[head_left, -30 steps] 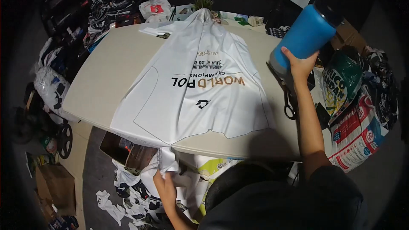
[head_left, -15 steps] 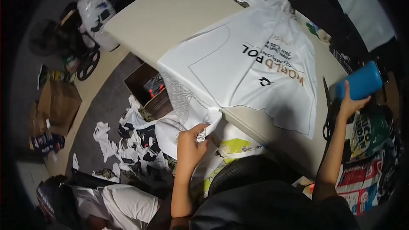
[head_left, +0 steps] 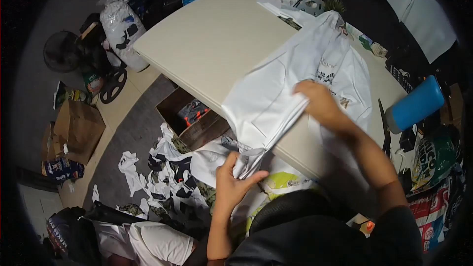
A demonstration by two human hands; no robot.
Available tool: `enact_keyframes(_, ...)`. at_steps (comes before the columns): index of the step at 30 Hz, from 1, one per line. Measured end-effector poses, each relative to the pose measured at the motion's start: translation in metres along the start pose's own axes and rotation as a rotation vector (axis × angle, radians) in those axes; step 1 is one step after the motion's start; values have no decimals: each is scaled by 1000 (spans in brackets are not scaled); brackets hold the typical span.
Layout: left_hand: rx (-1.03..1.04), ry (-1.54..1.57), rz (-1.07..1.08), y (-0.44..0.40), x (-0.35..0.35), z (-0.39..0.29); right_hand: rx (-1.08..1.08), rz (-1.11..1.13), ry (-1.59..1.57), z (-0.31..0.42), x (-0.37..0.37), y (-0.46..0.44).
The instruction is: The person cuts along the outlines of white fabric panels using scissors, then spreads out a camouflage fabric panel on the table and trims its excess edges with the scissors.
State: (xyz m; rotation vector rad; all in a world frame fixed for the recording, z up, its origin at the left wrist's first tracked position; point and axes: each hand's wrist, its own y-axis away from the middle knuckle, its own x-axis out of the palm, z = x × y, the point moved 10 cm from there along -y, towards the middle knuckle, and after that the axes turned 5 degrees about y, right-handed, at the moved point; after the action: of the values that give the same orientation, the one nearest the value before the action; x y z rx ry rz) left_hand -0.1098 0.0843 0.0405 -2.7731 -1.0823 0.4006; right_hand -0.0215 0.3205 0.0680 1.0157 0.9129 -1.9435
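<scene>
A white printed shirt (head_left: 276,88) lies over the beige table (head_left: 207,39), its near part hanging past the front edge. Below that edge, my left hand (head_left: 234,180) grips the bunched hem, thumb pointing right. On top of the table my right hand (head_left: 315,99), slightly blurred, has its fingers closed on the shirt's fabric and covers part of the print. To the right a blue bottle (head_left: 419,102) with a grey base rests near the table's right side. Beside it are black scissors (head_left: 386,133).
On the floor are an open box (head_left: 197,125), white and dark fabric scraps (head_left: 172,182), a brown paper bag (head_left: 81,125) and a fan (head_left: 61,51). A person in a white top (head_left: 157,241) is at the lower left. Filled bags (head_left: 431,162) stand at the right.
My right hand has let go of the blue bottle and moved left onto the shirt. The shirt's near right part has been folded up and left. The view has swung left.
</scene>
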Motion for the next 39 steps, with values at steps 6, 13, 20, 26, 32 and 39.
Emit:
enact_keyframes(6, -58, -67, 183, 17, -85, 10, 53, -488, 344, -58, -180, 69)
enact_keyframes(13, -65, -219, 1290, 7, 25, 45, 144, 84, 189, -76, -201, -48)
enact_keyframes(20, 414, -1027, -726, -239, -224, -257, -131, -776, 857, -158, -419, -250)
enact_keyframes(26, 630, -1184, -665, -206, -227, -270, -77, -914, 786, -165, -479, -225)
enact_keyframes(32, 445, -619, -247, -160, -75, -131, 110, -750, 25, -325, -418, -219)
enact_keyframes(39, 154, -704, 124, -129, 88, -78, 161, 240, 487, -373, -223, -209)
